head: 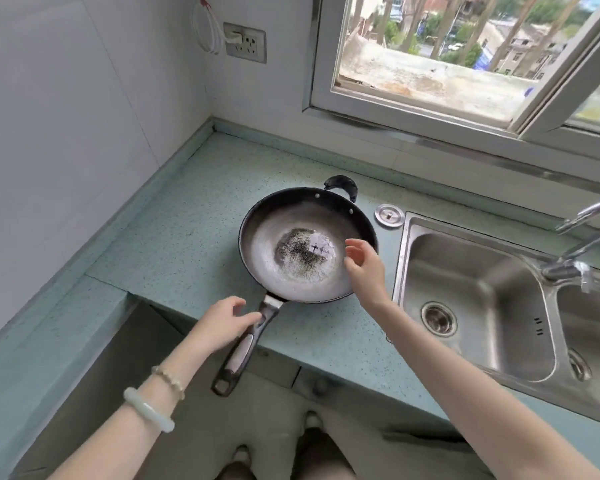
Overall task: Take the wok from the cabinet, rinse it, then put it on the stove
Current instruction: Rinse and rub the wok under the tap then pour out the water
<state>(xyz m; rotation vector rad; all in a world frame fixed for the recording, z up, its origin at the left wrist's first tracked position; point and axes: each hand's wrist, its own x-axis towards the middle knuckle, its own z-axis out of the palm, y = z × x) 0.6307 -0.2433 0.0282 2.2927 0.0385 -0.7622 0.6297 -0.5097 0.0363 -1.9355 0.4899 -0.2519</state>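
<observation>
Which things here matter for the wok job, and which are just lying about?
Job: wok, sink, tap, left hand, right hand.
Lying about: metal cap, socket, window.

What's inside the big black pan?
Inside the wok you can see a worn grey bottom with a dark speckly patch in the middle, and no food. The right hand covers a bit of the inside near the right rim, so that part is hidden.

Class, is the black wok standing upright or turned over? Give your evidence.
Upright: the black long-handled wok rests on the green speckled counter, its worn grey inside facing up.
</observation>
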